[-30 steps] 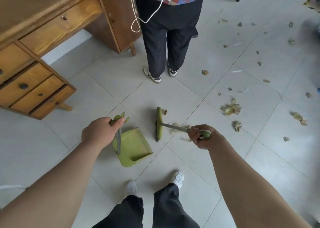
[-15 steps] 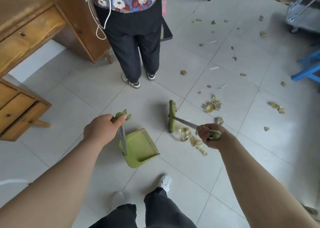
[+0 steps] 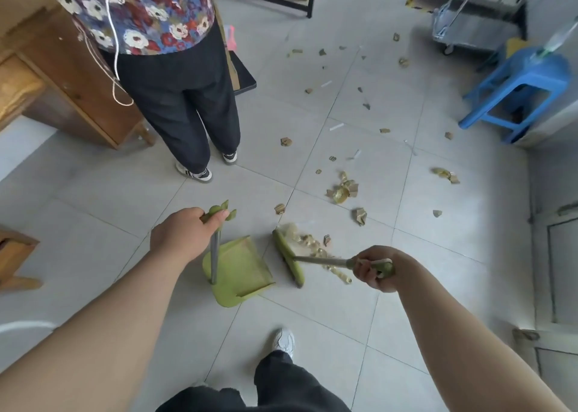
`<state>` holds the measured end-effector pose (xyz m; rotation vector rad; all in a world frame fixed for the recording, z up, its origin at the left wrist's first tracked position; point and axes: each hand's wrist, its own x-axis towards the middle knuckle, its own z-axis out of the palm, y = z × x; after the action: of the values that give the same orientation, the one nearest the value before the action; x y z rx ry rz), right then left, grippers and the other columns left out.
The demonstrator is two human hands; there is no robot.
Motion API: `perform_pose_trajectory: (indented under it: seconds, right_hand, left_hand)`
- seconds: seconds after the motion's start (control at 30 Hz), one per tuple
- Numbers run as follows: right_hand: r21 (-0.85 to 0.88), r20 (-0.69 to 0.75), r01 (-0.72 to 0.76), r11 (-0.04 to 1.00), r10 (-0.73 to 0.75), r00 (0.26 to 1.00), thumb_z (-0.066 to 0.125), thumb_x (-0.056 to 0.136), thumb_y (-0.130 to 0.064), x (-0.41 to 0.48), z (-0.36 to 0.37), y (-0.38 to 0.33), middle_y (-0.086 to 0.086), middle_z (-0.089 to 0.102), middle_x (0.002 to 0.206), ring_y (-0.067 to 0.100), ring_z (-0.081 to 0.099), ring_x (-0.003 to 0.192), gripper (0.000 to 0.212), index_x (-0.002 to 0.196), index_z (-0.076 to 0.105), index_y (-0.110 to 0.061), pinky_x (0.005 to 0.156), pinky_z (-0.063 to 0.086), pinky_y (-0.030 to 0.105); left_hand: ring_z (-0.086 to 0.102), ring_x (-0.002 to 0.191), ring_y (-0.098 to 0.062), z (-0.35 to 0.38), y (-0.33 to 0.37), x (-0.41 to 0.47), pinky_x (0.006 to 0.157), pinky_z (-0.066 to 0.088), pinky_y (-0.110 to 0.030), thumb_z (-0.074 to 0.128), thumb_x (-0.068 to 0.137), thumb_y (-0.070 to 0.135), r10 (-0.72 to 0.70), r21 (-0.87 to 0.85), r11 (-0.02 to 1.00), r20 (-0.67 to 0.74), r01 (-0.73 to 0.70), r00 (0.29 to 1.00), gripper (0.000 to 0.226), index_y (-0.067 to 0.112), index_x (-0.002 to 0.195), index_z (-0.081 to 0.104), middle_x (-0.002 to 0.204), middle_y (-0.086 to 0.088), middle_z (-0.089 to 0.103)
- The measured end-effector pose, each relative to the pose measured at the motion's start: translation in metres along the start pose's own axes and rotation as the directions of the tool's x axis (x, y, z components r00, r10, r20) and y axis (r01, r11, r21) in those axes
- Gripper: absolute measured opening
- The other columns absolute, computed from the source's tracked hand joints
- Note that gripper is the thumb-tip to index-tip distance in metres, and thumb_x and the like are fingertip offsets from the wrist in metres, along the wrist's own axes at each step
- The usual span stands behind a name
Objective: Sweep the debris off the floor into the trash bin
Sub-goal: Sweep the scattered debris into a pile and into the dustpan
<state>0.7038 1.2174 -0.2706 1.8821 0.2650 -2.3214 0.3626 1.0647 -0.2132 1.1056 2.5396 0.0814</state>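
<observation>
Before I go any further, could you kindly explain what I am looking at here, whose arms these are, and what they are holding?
There is no machine here: a person wears a wide-angle camera on the head, looking forward and down, so the two bare arms reaching in from below are the wearer's own. The left hand grips the upright handle of a green dustpan resting on the tiled floor. The right hand holds a short green broom, whose head lies just right of the pan with a small pile of debris behind it. More scraps lie scattered farther out. A second person stands by a wooden desk, and a blue stool stands at the right. No trash bin is in view.
</observation>
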Motion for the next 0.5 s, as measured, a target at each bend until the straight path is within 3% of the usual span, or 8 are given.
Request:
perform_pose_trajectory:
  seconds: [0.17, 0.5]
  right_hand:
    - [-0.025, -0.069, 0.047, 0.999, -0.048, 0.996, 0.047, 0.092, -0.006, 0.004, -0.019, -0.020, 0.000, 0.045, 0.064, 0.007, 0.047, 0.032, 0.006, 0.093, 0.051, -0.002, 0.026, 0.033, 0.014]
    - [0.273, -0.044, 0.212, 0.938, -0.208, 0.977, 0.038, 0.094, -0.004, 0.023, -0.009, -0.021, 0.000, 0.045, 0.050, 0.005, 0.044, 0.031, 0.010, 0.101, 0.044, -0.008, 0.028, 0.031, 0.012]
  left_hand:
    - [0.055, 0.073, -0.027, 0.005, 0.019, 0.006, 0.061, 0.035, -0.032, 0.033, 0.092, 0.071, 0.027, 0.007, 1.000, 0.005, -0.027, 1.000, 0.065, 0.011, 0.074, 0.054, 0.071, 0.000, 0.057]
    - [0.056, 0.074, -0.026, 0.008, 0.061, 0.035, 0.056, 0.031, -0.031, 0.034, 0.092, 0.071, 0.127, 0.034, 0.991, 0.038, -0.128, 0.991, 0.064, 0.012, 0.075, 0.053, 0.072, 0.000, 0.059]
